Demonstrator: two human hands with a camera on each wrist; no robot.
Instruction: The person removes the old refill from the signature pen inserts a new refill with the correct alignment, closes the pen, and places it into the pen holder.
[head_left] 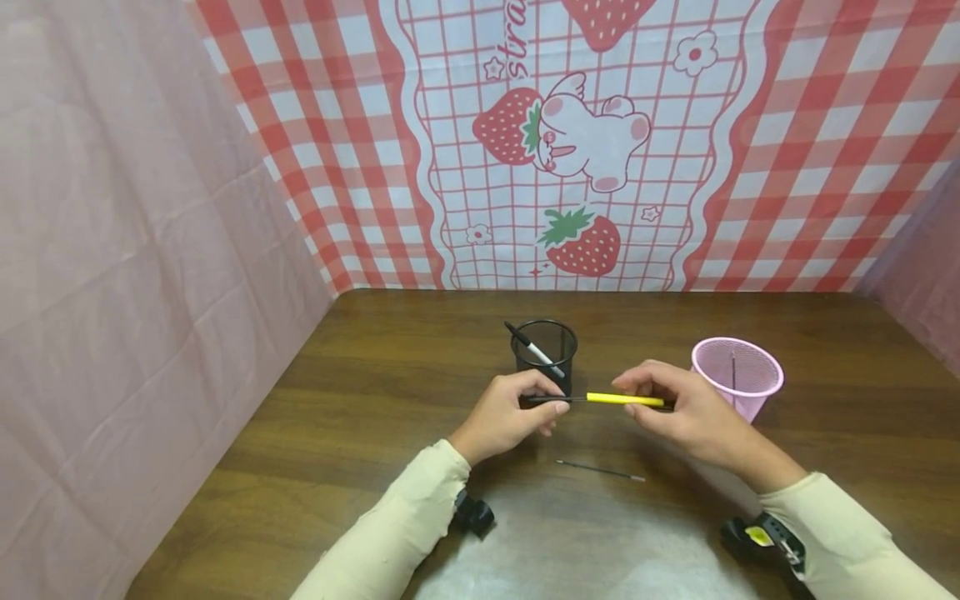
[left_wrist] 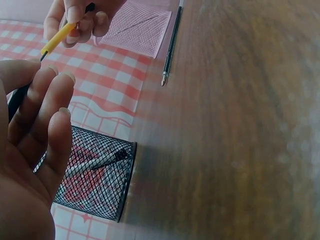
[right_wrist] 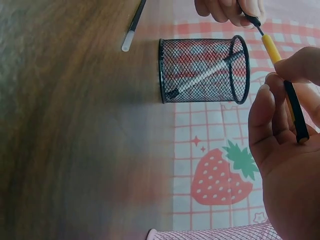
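My left hand (head_left: 517,414) pinches a slim black pen part (right_wrist: 251,19) between thumb and fingers. A thin dark rod, which looks like a refill, bridges the short gap from it to a yellow pen barrel (head_left: 624,398). Thumb and fingers of my right hand (head_left: 693,417) grip that barrel, whose black end (right_wrist: 297,117) lies across the palm in the right wrist view. The two parts are held nearly in line above the table. Below the hands, a loose dark refill (head_left: 600,471) lies on the wood; its pale end and metal tip show in the wrist views.
Just behind my left hand stands a black mesh cup (head_left: 545,346) with a white and black pen (head_left: 534,350) leaning in it. A pink mesh cup (head_left: 750,404) beyond my right hand holds a thin dark stick (head_left: 733,371). Strawberry-print cloth (head_left: 577,242) hangs behind the table (head_left: 300,417).
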